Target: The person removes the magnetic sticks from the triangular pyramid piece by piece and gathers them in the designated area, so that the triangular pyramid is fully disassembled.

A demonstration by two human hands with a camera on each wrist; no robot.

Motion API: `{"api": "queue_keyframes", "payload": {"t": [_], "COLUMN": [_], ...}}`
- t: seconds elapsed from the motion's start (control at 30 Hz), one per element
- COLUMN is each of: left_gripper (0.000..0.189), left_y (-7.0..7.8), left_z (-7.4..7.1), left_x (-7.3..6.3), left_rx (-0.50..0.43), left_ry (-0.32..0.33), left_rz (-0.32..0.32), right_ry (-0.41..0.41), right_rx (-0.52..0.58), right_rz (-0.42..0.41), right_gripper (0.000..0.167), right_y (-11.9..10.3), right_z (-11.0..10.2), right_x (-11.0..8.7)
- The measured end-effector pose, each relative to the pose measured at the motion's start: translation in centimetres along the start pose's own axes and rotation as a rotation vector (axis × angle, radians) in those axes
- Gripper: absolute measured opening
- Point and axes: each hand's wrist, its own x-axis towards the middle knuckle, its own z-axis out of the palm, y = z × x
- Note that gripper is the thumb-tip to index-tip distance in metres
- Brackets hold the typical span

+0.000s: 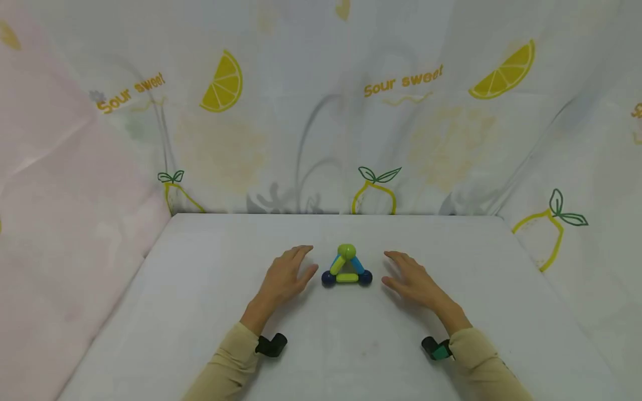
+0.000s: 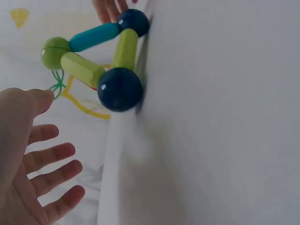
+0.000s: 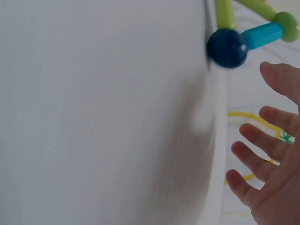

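A small frame of ball-and-stick building toy parts stands on the white table, between the two hands. On top sits a green ball (image 1: 346, 252); below are two navy balls, one at the left (image 2: 120, 89) and one at the right (image 3: 227, 48). A lime-green stick (image 1: 347, 278) joins the navy balls along the tabletop. Another lime stick (image 2: 83, 70) and a blue stick (image 3: 262, 35) slope up to the green ball. My left hand (image 1: 285, 278) is held left of the frame, fingers spread and apart from it. My right hand (image 1: 413, 281) mirrors it on the right, holding nothing.
The white tabletop (image 1: 200, 301) extends around the frame. Behind it hangs a pale cloth (image 1: 301, 128) with lemon prints and lettering. Dark wrist devices sit at the left cuff (image 1: 271, 345) and right cuff (image 1: 436, 348).
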Motion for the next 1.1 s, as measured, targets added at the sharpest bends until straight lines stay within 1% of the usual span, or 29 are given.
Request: {"api": "queue_keyframes", "payload": {"t": [0.1, 0.17, 0.27, 0.33, 0.43, 0.53, 0.6, 0.7, 0.8, 0.87, 0.97, 1.03, 1.1], "left_gripper": [0.046, 0.046, 0.046, 0.047, 0.047, 0.044, 0.042, 0.04, 0.039, 0.04, 0.041, 0.041, 0.04], "left_y": [1.1, 1.8, 2.7, 3.3, 4.0, 4.4, 4.6, 4.7, 4.8, 4.7, 4.2, 3.6, 2.9], "left_z": [0.4, 0.6, 0.9, 1.3, 1.9, 2.4, 2.5, 2.6, 2.6, 2.6, 2.8, 2.8, 2.7], "left_x": [0.7, 1.2, 2.0, 2.5, 3.0, 3.2, 3.3, 3.2, 3.2, 3.3, 3.5, 3.5, 3.6], "left_rx": [-0.132, -0.21, -0.317, -0.378, -0.419, -0.411, -0.399, -0.415, -0.443, -0.461, -0.474, -0.491, -0.514], "left_ry": [-0.004, -0.001, 0.007, 0.013, 0.005, 0.0, 0.007, 0.032, 0.049, 0.057, 0.081, 0.104, 0.124], "left_rz": [0.022, 0.041, 0.076, 0.11, 0.165, 0.205, 0.216, 0.223, 0.235, 0.231, 0.179, 0.126, 0.081], "right_ry": [0.036, 0.065, 0.113, 0.143, 0.202, 0.262, 0.303, 0.324, 0.32, 0.309, 0.295, 0.28, 0.263], "right_rx": [0.141, 0.207, 0.276, 0.32, 0.353, 0.345, 0.325, 0.304, 0.293, 0.297, 0.304, 0.321, 0.336], "right_rz": [-0.035, -0.07, -0.135, -0.16, -0.185, -0.186, -0.183, -0.184, -0.198, -0.212, -0.205, -0.179, -0.128], "right_gripper": [0.058, 0.055, 0.05, 0.047, 0.039, 0.029, 0.024, 0.02, 0.019, 0.02, 0.02, 0.019, 0.02], "right_y": [-0.5, -1.1, -2.3, -3.1, -4.2, -4.9, -5.0, -5.0, -4.8, -4.8, -4.6, -4.4, -4.0], "right_z": [0.8, 1.5, 2.7, 3.3, 4.0, 4.3, 4.4, 4.6, 4.6, 4.5, 4.2, 3.8, 3.4], "right_x": [0.3, 0.8, 1.7, 2.2, 2.9, 3.2, 3.4, 3.3, 3.3, 3.4, 3.4, 3.4, 3.3]}}
